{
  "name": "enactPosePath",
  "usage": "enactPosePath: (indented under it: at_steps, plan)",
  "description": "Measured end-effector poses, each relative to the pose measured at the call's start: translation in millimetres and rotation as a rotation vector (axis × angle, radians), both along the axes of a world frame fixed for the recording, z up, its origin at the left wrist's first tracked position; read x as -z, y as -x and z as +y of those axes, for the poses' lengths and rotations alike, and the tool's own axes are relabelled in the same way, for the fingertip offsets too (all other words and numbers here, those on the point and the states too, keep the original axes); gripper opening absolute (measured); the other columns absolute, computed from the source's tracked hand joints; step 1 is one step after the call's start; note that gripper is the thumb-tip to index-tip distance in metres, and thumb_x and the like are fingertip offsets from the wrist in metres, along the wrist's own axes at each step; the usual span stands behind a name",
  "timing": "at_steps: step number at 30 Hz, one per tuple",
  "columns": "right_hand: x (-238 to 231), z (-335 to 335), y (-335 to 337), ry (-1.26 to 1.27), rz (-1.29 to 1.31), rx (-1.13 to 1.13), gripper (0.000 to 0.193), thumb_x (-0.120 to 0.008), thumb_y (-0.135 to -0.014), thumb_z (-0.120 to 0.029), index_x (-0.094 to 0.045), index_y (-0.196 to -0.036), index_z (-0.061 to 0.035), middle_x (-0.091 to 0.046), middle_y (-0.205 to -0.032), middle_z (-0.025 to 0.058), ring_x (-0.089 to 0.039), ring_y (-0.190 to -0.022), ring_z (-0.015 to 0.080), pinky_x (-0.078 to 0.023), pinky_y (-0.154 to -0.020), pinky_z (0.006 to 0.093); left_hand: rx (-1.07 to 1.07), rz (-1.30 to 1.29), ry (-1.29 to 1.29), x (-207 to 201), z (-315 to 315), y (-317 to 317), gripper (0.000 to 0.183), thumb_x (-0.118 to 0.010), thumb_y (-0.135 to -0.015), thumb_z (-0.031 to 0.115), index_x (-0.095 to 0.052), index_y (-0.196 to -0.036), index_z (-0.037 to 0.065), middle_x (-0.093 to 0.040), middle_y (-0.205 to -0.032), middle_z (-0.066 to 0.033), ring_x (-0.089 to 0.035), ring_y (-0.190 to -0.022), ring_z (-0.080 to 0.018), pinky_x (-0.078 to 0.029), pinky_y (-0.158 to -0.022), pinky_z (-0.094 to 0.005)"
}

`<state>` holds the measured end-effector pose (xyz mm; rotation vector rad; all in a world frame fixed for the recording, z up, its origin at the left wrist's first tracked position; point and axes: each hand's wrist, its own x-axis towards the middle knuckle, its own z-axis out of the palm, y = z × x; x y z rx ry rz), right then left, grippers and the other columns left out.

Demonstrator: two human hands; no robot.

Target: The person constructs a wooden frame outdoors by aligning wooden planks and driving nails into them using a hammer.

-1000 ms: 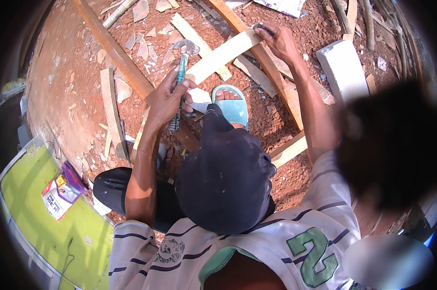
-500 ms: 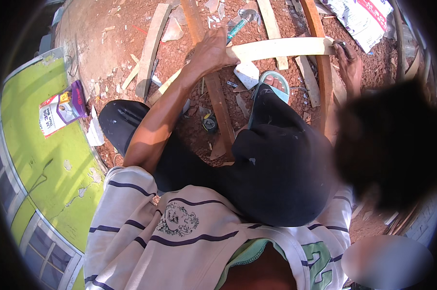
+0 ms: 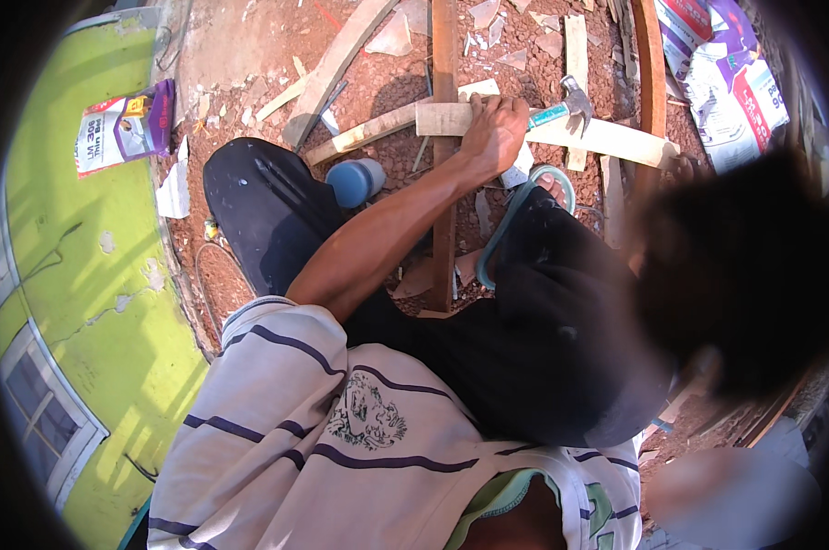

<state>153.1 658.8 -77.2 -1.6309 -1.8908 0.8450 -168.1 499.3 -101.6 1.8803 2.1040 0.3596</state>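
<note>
My left hand [image 3: 495,137] is closed round the teal handle of a claw hammer [image 3: 575,105]. The same hand presses on a pale wooden plank [image 3: 607,137], which lies across two long brown timbers, the left one [image 3: 444,64] and the right one [image 3: 651,64]. At the plank's right end is my right hand [image 3: 685,169], mostly covered by a dark blurred shape, so its fingers cannot be made out. My foot in a light-green sandal [image 3: 568,188] stands below the plank.
A blue-topped round container [image 3: 350,183] stands by my left knee. More wood strips [image 3: 341,69] and broken tile pieces [image 3: 391,37] lie on the red soil. Printed bags [image 3: 735,101] lie at the far right; another bag [image 3: 126,128] is by the green wall [image 3: 112,229].
The view has shifted, and the plank now slopes down to the right. My left hand stays closed on the hammer and has moved right in view. My right hand has become mostly hidden.
</note>
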Motion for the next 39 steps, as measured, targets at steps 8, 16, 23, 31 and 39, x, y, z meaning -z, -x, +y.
enactPosePath:
  at_steps: [8,16,23,31,39]
  plan:
    - [16,3,-13,0.006,0.092,0.016,0.029,-0.061,-0.101,-0.027,-0.072,-0.121,-0.0081,-0.073,-0.106,0.0116,-0.069,-0.099,0.0192,-0.059,-0.086,0.035,-0.056,-0.113,0.09,-9,9,-7,0.027,-0.056,-0.082,-0.004,-0.055,-0.109,-0.007,-0.063,-0.112,-0.0248,-0.055,-0.119,-0.0389,-0.028,-0.109,-0.0657]
    - [11,0,-6,0.024,0.004,0.046,0.028,-0.062,-0.1,-0.031,-0.074,-0.118,-0.013,-0.074,-0.106,0.01,-0.07,-0.096,0.0182,-0.058,-0.084,0.0348,-0.088,-0.116,0.069,-8,3,-10,0.025,-0.053,-0.082,-0.003,-0.053,-0.107,-0.005,-0.063,-0.111,-0.0244,-0.055,-0.118,-0.0382,-0.031,-0.107,-0.0612]
    - [23,12,-28,-0.055,0.015,-0.015,0.028,-0.065,-0.098,-0.035,-0.075,-0.116,-0.0157,-0.076,-0.098,0.0092,-0.071,-0.09,0.0184,-0.055,-0.079,0.0357,0.006,-0.095,0.015,2,5,-10,0.037,-0.075,-0.077,0.005,-0.052,-0.105,-0.001,-0.063,-0.104,-0.0199,-0.057,-0.111,-0.0373,-0.037,-0.098,-0.0547]
    - [-8,0,5,-0.056,-0.138,-0.034,0.027,-0.063,-0.098,-0.036,-0.073,-0.112,-0.015,-0.075,-0.099,0.0152,-0.074,-0.095,0.0301,-0.058,-0.08,0.0427,0.057,-0.174,-0.025,-6,0,0,0.043,-0.077,-0.076,0.007,-0.05,-0.109,0.0,-0.06,-0.102,-0.0219,-0.057,-0.105,-0.0404,-0.04,-0.093,-0.0544]
    - [-3,-4,0,-0.113,-0.156,-0.075,0.024,-0.063,-0.098,-0.03,-0.073,-0.11,-0.0115,-0.075,-0.094,0.013,-0.072,-0.078,0.0271,-0.056,-0.073,0.0422,0.123,-0.113,-0.077,-3,-2,5,0.048,-0.081,-0.074,0.011,-0.051,-0.11,-0.001,-0.058,-0.097,-0.0197,-0.056,-0.099,-0.039,-0.039,-0.089,-0.0503]
